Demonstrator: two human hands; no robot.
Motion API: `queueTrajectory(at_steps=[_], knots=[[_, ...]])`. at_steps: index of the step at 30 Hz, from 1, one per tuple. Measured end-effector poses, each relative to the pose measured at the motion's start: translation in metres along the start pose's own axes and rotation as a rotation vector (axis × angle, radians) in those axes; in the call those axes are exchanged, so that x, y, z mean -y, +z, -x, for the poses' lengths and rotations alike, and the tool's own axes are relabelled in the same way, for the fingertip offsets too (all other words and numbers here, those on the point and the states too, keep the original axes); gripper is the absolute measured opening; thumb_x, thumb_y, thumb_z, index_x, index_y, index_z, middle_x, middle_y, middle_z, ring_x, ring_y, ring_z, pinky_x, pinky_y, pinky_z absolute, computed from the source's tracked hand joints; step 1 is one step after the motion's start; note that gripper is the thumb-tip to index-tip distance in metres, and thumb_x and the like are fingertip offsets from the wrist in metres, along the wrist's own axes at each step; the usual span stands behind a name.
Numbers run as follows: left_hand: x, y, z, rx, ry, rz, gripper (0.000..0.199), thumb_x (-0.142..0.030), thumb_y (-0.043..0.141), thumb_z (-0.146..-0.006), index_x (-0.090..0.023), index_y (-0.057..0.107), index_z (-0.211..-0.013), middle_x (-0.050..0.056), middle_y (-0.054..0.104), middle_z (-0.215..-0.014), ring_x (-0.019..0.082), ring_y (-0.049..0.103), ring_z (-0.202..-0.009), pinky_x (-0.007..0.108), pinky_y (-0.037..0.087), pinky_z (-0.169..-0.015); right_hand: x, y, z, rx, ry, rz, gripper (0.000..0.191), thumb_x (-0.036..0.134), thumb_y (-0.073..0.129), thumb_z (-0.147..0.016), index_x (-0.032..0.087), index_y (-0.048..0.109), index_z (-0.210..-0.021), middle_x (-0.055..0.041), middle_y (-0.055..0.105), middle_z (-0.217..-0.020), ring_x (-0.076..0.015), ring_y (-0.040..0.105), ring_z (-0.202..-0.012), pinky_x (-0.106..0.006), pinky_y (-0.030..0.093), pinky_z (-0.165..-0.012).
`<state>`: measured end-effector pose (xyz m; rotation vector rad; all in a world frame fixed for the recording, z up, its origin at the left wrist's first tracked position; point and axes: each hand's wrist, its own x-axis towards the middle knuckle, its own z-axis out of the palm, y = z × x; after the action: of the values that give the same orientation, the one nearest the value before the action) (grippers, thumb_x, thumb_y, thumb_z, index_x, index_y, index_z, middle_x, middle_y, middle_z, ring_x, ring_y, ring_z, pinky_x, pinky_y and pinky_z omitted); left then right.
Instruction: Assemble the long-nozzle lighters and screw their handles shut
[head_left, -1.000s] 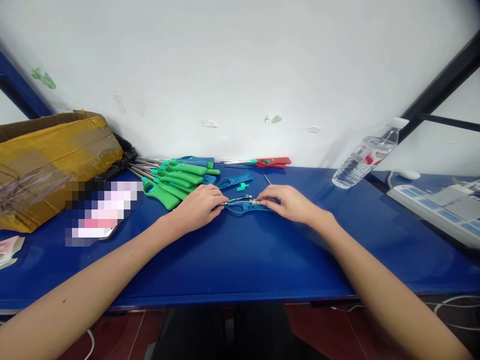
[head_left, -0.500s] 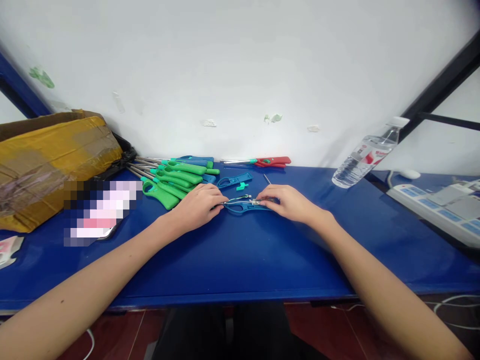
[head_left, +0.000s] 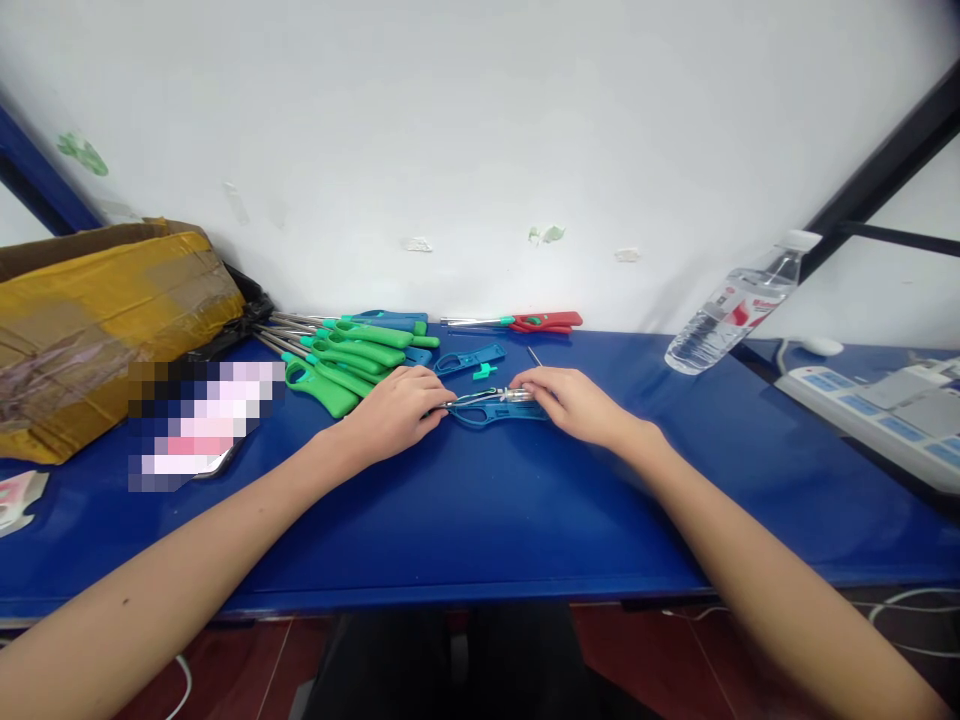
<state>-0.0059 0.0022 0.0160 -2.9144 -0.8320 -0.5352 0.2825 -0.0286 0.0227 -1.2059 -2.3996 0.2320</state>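
Note:
On the table in front of me lies an opened blue stick lighter, its handle half point(head_left: 487, 413) showing a trigger ring and thin wires along it. My left hand point(head_left: 401, 408) pinches its left end, where a bit of silvery tube shows at the fingertips; the fingers hide the rest. My right hand point(head_left: 574, 400) has closed its thumb and fingers on a small clear fuel tank point(head_left: 517, 395) over the handle's right part. Just behind lie a turquoise trigger piece point(head_left: 484, 372) and the other blue handle half point(head_left: 471, 359).
Several green and blue stick lighters point(head_left: 352, 360) are heaped at back left, beside a phone point(head_left: 225, 420) and a taped carton point(head_left: 112, 320). Red lighters point(head_left: 547, 321) lie by the wall. A thin metal rod point(head_left: 534, 356), a water bottle point(head_left: 731, 305) and a power strip point(head_left: 862, 410) are rightward.
My right hand has shifted slightly and its fingers have moved back, so more of the clear tank and blue handle shows. The left hand has stayed in place.

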Motion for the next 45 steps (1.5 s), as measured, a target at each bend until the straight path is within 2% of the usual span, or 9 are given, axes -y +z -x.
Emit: queueTrajectory(at_steps=[6, 10, 12, 16, 19, 22, 24, 29, 45], knots=[[0.000, 0.001, 0.000, -0.002, 0.003, -0.003, 0.022, -0.019, 0.054, -0.094, -0.016, 0.071, -0.107, 0.010, 0.071, -0.101, 0.026, 0.062, -0.100, 0.040, 0.048, -0.089, 0.000, 0.010, 0.000, -0.005, 0.048, -0.005, 0.030, 0.021, 0.033, -0.099, 0.021, 0.060, -0.111, -0.0068, 0.068, -0.095, -0.0219, 0.061, -0.085, -0.036, 0.048, -0.080], [-0.001, 0.000, 0.000, 0.012, 0.001, -0.014, 0.022, -0.019, 0.053, -0.095, -0.016, 0.070, -0.108, 0.010, 0.071, -0.102, 0.025, 0.062, -0.101, 0.039, 0.047, -0.090, 0.006, 0.010, -0.002, -0.007, 0.073, -0.078, 0.031, 0.029, 0.029, -0.102, 0.021, 0.059, -0.104, -0.0063, 0.066, -0.095, -0.0213, 0.059, -0.088, -0.037, 0.045, -0.084], [-0.001, 0.001, 0.000, 0.014, 0.001, -0.014, 0.022, -0.019, 0.053, -0.095, -0.016, 0.070, -0.108, 0.011, 0.070, -0.102, 0.025, 0.062, -0.101, 0.039, 0.047, -0.090, 0.008, 0.008, -0.002, 0.017, 0.096, -0.118, 0.025, 0.032, 0.035, -0.101, 0.020, 0.057, -0.105, -0.0057, 0.065, -0.093, -0.0208, 0.058, -0.086, -0.037, 0.045, -0.084], [0.000, 0.002, 0.000, 0.005, 0.005, -0.012, 0.022, -0.019, 0.054, -0.095, -0.016, 0.071, -0.108, 0.010, 0.070, -0.102, 0.025, 0.061, -0.101, 0.040, 0.047, -0.090, 0.007, 0.005, -0.002, 0.046, 0.114, -0.182, 0.019, 0.029, 0.046, -0.096, 0.018, 0.053, -0.110, -0.0036, 0.062, -0.084, -0.0186, 0.055, -0.073, -0.035, 0.047, -0.075], [0.000, 0.002, 0.001, -0.001, 0.009, -0.003, 0.022, -0.020, 0.053, -0.095, -0.017, 0.071, -0.109, 0.010, 0.071, -0.102, 0.025, 0.061, -0.101, 0.040, 0.047, -0.091, 0.002, 0.003, -0.001, 0.029, 0.084, -0.182, 0.020, 0.027, 0.045, -0.096, 0.018, 0.055, -0.112, -0.0067, 0.065, -0.094, -0.0200, 0.059, -0.080, -0.037, 0.049, -0.079], [0.000, 0.002, 0.001, -0.001, 0.005, 0.008, 0.022, -0.019, 0.053, -0.095, -0.016, 0.071, -0.108, 0.011, 0.071, -0.102, 0.026, 0.061, -0.101, 0.041, 0.048, -0.091, -0.003, 0.001, -0.001, 0.020, 0.017, -0.125, 0.020, 0.026, 0.049, -0.095, 0.020, 0.062, -0.109, -0.0087, 0.067, -0.105, -0.0236, 0.061, -0.099, -0.044, 0.047, -0.095], [0.000, 0.002, 0.000, -0.002, 0.004, 0.016, 0.023, -0.019, 0.053, -0.095, -0.016, 0.071, -0.108, 0.011, 0.071, -0.101, 0.026, 0.061, -0.100, 0.041, 0.048, -0.090, -0.004, -0.001, -0.001, 0.026, -0.016, -0.097, 0.020, 0.026, 0.051, -0.095, 0.021, 0.066, -0.108, -0.0090, 0.066, -0.109, -0.0247, 0.060, -0.105, -0.047, 0.045, -0.100], [-0.001, 0.001, 0.001, -0.010, 0.007, 0.019, 0.023, -0.019, 0.052, -0.095, -0.017, 0.071, -0.108, 0.011, 0.071, -0.102, 0.025, 0.062, -0.100, 0.041, 0.048, -0.090, -0.002, -0.002, 0.000, 0.054, -0.014, -0.092, 0.024, 0.027, 0.054, -0.094, 0.021, 0.071, -0.110, -0.0101, 0.068, -0.108, -0.0246, 0.062, -0.101, -0.045, 0.051, -0.093], [-0.001, 0.001, 0.000, -0.013, 0.004, 0.006, 0.022, -0.020, 0.053, -0.095, -0.017, 0.071, -0.107, 0.011, 0.071, -0.101, 0.025, 0.062, -0.100, 0.041, 0.048, -0.091, 0.002, -0.003, 0.001, 0.107, -0.046, -0.042, 0.026, 0.027, 0.057, -0.093, 0.024, 0.074, -0.113, -0.0088, 0.071, -0.106, -0.0224, 0.066, -0.092, -0.039, 0.053, -0.085]])
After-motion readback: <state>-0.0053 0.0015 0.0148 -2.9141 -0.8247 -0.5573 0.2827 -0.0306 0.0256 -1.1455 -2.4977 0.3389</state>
